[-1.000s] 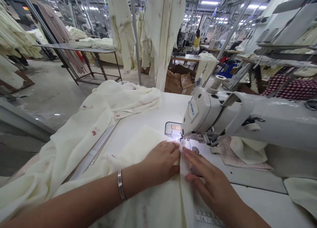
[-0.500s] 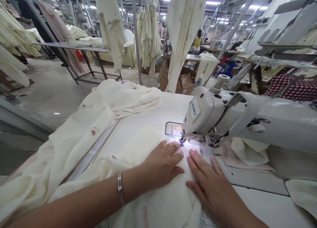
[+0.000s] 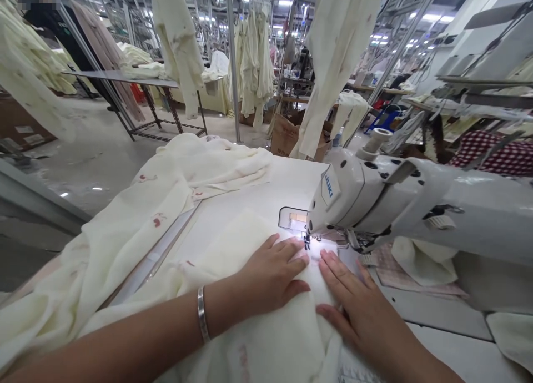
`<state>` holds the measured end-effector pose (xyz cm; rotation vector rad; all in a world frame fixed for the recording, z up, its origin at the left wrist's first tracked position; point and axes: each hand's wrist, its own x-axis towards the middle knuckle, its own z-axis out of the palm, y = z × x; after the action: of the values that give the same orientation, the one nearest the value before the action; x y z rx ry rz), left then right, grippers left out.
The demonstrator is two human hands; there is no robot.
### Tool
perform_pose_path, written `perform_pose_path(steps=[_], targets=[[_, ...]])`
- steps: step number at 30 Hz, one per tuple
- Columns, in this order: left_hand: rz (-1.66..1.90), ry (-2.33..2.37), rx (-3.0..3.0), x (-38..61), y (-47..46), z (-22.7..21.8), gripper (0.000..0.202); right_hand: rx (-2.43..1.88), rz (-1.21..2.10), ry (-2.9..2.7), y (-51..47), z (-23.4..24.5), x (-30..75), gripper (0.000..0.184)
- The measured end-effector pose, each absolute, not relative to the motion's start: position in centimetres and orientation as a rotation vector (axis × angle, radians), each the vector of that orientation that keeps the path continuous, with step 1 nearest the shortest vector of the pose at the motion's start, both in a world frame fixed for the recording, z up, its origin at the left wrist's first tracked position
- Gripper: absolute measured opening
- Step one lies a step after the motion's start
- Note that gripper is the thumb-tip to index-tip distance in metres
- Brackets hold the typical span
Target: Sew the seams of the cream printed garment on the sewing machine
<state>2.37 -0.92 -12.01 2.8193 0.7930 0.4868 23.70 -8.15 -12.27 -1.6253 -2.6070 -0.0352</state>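
Cream fabric [image 3: 270,338] with faint reddish prints lies under both palms and runs up to the lit needle area of a white sewing machine [image 3: 362,194]. My left hand [image 3: 270,275], below a silver bangle [image 3: 202,315], rests flat on the cloth with its fingertips just left of the presser foot [image 3: 307,241]. On the right side of the cloth, my right hand [image 3: 358,300] lies with fingers stretched toward the foot. Neither hand grips anything. The needle tip is too small to make out.
More cream cloth [image 3: 166,189] is heaped on the table's left side. A pink checked piece [image 3: 403,269] and a cream scrap [image 3: 425,261] lie under the machine arm. Cream garments [image 3: 337,55] hang beyond the table, near a cardboard box [image 3: 287,133].
The view has shifted slightly, so the machine sits a little further right. Both hands stay flat on the fabric in nearly the same places. The hanging garment has swung right.
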Motion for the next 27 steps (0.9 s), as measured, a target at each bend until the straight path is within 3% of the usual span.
perform_pose_path(steps=[8, 16, 27], targets=[[0.502, 0.876, 2.771, 3.1, 1.2, -12.5, 0.052, -1.698, 0.069, -2.589, -6.3, -11.6, 24.1, 0.061], [0.397, 0.897, 2.696, 3.3, 2.9, -12.0, 0.052, -1.801, -0.012, -2.550, -4.9, -12.1, 24.3, 0.058], [0.497, 0.917, 2.699, 3.3, 2.7, -12.1, 0.059, -1.656, -0.243, -2.419, -4.9, -16.8, 27.3, 0.055]])
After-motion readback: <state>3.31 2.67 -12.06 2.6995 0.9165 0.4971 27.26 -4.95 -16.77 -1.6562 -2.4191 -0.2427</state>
